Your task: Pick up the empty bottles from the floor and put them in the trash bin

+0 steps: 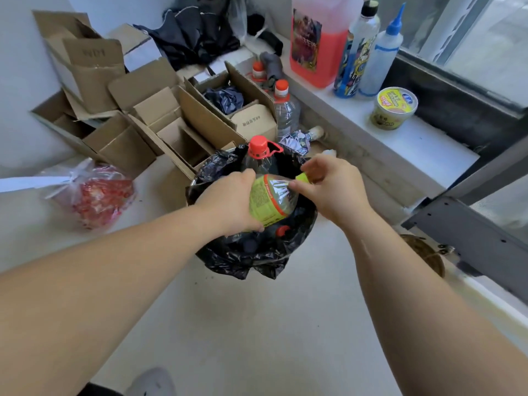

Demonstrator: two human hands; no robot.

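A clear bottle with a green label (270, 200) lies tilted over the trash bin lined with a black bag (257, 258). My left hand (228, 204) grips its lower body. My right hand (328, 184) holds its neck at the yellow-green cap (302, 177). Inside the bin stands a large clear bottle with a red cap and handle (258, 148), and a small red cap (281, 230) shows deeper down. Two more red-capped clear bottles (285, 110) stand on the floor behind the bin, by the ledge.
Open cardboard boxes (160, 118) crowd the floor behind and left of the bin. A plastic bag with red contents (97, 195) lies at left. The ledge at right holds a red-liquid jug (317, 38), spray bottles (360, 50) and a yellow cup (394, 108).
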